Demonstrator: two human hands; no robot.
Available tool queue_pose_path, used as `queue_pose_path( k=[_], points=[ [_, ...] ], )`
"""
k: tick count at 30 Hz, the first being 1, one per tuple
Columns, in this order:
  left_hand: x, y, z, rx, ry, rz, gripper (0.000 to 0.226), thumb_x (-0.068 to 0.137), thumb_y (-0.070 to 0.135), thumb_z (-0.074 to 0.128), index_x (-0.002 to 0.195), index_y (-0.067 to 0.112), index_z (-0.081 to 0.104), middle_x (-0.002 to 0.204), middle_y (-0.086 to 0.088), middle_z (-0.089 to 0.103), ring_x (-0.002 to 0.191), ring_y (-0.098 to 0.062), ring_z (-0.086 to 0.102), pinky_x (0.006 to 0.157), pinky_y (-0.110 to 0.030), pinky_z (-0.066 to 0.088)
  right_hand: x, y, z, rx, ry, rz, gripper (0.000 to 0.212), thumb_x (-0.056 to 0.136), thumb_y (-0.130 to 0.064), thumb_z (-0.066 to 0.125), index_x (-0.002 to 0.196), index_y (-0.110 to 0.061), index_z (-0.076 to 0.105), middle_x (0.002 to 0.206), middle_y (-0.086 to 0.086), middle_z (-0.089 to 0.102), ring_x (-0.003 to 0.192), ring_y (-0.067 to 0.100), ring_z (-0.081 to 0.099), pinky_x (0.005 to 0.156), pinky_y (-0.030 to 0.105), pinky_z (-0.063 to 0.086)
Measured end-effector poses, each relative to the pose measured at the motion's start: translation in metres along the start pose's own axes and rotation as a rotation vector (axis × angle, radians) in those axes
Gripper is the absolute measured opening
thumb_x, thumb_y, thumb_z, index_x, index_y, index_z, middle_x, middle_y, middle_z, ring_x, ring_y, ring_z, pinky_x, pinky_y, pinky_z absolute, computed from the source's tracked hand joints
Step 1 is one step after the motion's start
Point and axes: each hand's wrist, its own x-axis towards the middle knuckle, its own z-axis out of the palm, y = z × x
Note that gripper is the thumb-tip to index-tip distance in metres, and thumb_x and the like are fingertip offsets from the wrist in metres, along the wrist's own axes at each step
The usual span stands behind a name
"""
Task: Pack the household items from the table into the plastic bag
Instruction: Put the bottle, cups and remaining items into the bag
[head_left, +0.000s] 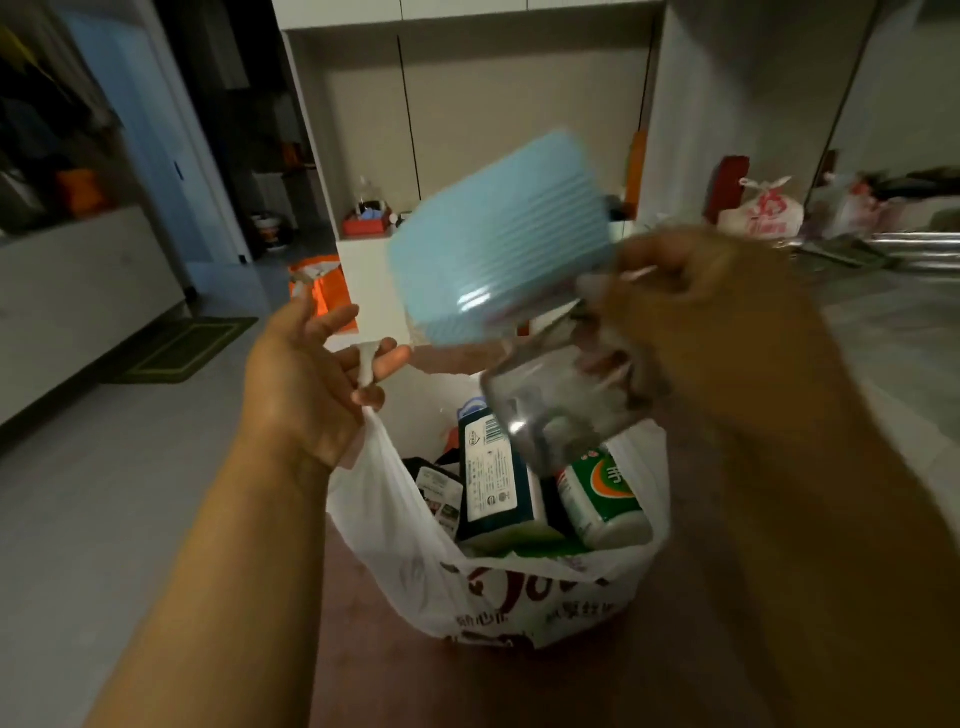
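holding the bag open for the blue-lidded jar

the left hand (306, 379) grips one handle of the white plastic bag (498, 587), the twisted handle strip running between its curled lower fingers while the upper fingers spread loosely. lifted like this, that side of the bag stands tall and the mouth gapes upward, which seems to be the point: it gives a clear drop for whatever comes next. the left forearm reaches in from the lower left, wrist bent back a little, palm turned toward the bag.

the right hand (691, 312) holds a clear jar (561, 410) with a ribbed blue lid (493, 244), fingers wrapped round its body near the lid. the jar is tilted, base aimed down at the bag's mouth and lid up and away, hovering just above the opening and not yet inside. motion blur softens the hand, so the exact finger placement is hard to read. the right arm comes in from the lower right, high over the bag.

already in the bag lie a dark blue pack (498, 483) with a white label, a green and white bottle (602, 499) beside it, and a smaller dark packet (439, 493) at the left. the bag sits on a reddish brown table (363, 649).
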Motion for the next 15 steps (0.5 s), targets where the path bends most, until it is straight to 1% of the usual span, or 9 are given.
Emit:
queue_pose_path(
  k=[2,3,4,5,7,10,11,13,15],
  points=[
    [0.0,0.002,-0.006,-0.028,-0.016,-0.022,0.058,0.086,0.065,0.039,0.111,0.017,0.058,0.116,-0.016,0.067,0.091,-0.026,0.07,0.049,-0.02,0.036,-0.012,0.016,0.021,-0.222,-0.167,0.057,0.003,0.083,-0.03,0.068,0.086,-0.03,0.069,0.066,-0.002,0.07,0.053,0.006,0.068,0.044,0.018,0.053],
    [-0.001,0.003,-0.009,-0.037,-0.021,-0.036,0.061,0.085,0.067,0.039,0.112,0.016,0.059,0.117,-0.016,0.067,0.086,-0.024,0.071,0.047,-0.019,0.035,-0.017,0.023,0.03,-0.355,-0.184,0.048,0.002,0.085,-0.026,0.066,0.084,-0.025,0.069,0.063,-0.001,0.067,0.054,0.006,0.067,0.046,0.014,0.051],
    [-0.001,0.003,-0.011,-0.038,-0.024,-0.045,0.063,0.085,0.068,0.038,0.115,0.016,0.058,0.119,-0.017,0.067,0.073,-0.019,0.07,0.044,-0.018,0.034,-0.018,0.031,0.034,-0.487,-0.182,0.054,0.006,0.085,-0.023,0.064,0.082,-0.022,0.068,0.063,-0.002,0.065,0.056,0.008,0.066,0.049,0.015,0.051],
    [-0.002,0.003,-0.014,-0.034,-0.025,-0.049,0.065,0.085,0.068,0.038,0.117,0.015,0.057,0.12,-0.018,0.066,0.064,-0.015,0.066,0.041,-0.016,0.033,-0.016,0.038,0.035,-0.602,-0.194,0.107,0.008,0.086,-0.022,0.061,0.086,-0.019,0.068,0.067,-0.002,0.064,0.06,0.011,0.066,0.054,0.019,0.053],
    [-0.002,0.003,-0.014,-0.022,-0.028,-0.047,0.067,0.085,0.067,0.038,0.121,0.012,0.054,0.121,-0.02,0.065,0.058,-0.013,0.062,0.038,-0.014,0.033,-0.006,0.049,0.032,-0.802,-0.244,0.233,0.016,0.087,-0.022,0.057,0.097,-0.014,0.068,0.081,0.001,0.067,0.075,0.018,0.067,0.066,0.028,0.055],
    [-0.001,0.002,-0.007,-0.008,-0.046,-0.056,0.068,0.086,0.065,0.039,0.123,0.01,0.053,0.123,-0.022,0.063,0.058,-0.013,0.059,0.037,-0.014,0.033,0.01,0.056,0.049,-0.798,-0.406,0.456,0.032,0.091,-0.023,0.058,0.121,-0.013,0.058,0.111,0.007,0.062,0.092,0.022,0.06,0.089,0.035,0.052],
    [0.0,0.002,-0.003,0.001,-0.051,-0.063,0.068,0.086,0.065,0.039,0.123,0.01,0.053,0.123,-0.021,0.063,0.059,-0.013,0.059,0.039,-0.014,0.033,0.011,0.057,0.061,-0.827,-0.464,0.478,0.037,0.091,-0.024,0.058,0.126,-0.013,0.053,0.116,0.008,0.058,0.095,0.021,0.057,0.095,0.036,0.048],
    [0.002,0.002,0.003,0.017,-0.048,-0.078,0.068,0.085,0.066,0.04,0.123,0.012,0.055,0.122,-0.015,0.065,0.063,-0.014,0.062,0.042,-0.015,0.035,0.005,0.058,0.078,-0.943,-0.614,0.326,0.038,0.092,-0.024,0.057,0.129,-0.014,0.051,0.118,0.006,0.057,0.097,0.019,0.054,0.097,0.035,0.046],
    [0.004,0.003,0.004,0.023,-0.033,-0.088,0.068,0.084,0.067,0.04,0.123,0.014,0.056,0.122,-0.012,0.065,0.065,-0.015,0.063,0.045,-0.015,0.036,0.005,0.052,0.083,-0.999,-0.697,0.226,0.04,0.092,-0.024,0.058,0.132,-0.02,0.052,0.127,0.005,0.056,0.101,0.018,0.054,0.099,0.033,0.045]
  ],
)
